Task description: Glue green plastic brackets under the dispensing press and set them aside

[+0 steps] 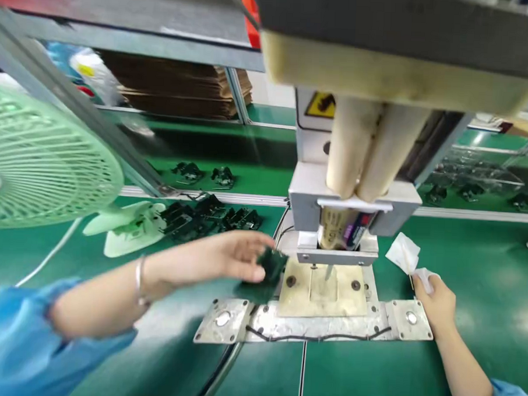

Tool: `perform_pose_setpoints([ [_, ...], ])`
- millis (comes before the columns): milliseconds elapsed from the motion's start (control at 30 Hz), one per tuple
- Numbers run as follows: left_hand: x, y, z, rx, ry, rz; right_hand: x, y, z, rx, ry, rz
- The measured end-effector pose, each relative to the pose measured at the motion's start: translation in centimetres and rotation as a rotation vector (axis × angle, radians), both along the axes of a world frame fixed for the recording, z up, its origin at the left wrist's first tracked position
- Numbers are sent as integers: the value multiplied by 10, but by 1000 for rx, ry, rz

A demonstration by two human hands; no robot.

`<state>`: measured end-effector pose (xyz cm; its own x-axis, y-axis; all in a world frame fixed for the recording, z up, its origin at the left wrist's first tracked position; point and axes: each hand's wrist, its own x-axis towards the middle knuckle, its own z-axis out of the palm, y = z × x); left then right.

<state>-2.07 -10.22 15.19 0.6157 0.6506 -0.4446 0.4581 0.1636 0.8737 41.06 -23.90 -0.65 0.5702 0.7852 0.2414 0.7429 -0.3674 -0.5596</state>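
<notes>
My left hand (233,258) reaches in from the left and grips a small dark green part (270,267) just left of the press's beige base plate (323,291). My right hand (434,299) rests on the green mat to the right of the metal base (398,320), fingers curled round a white cloth or paper (423,278). Above the base plate hangs the press head (348,228) with a thin tip pointing down.
A green desk fan (42,165) stands at the left with its white cord. Several dark parts (210,216) lie behind my left hand, more on the far belt (204,173). Another white wipe (402,252) lies near the press. Cardboard is stacked at the back.
</notes>
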Motion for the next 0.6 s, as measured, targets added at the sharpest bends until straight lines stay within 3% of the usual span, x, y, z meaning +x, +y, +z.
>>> perform_pose_setpoints([
  [67, 15, -42, -19, -301, -84, -32, 1, -1, -2, 5, 11, -14],
  [133, 33, -69, -37, -411, -118, 29, 2, -2, -2, 25, 18, -22],
  [267, 66, -73, -53, -411, -230, 211, 1, -2, 0, 73, 21, -46],
  [433, 82, -53, -57, -240, -283, 194, 1, -3, 1, 94, 45, -71],
  [600, 86, -52, -68, 210, -57, 128, 0, -3, 0, 106, 83, -94],
])
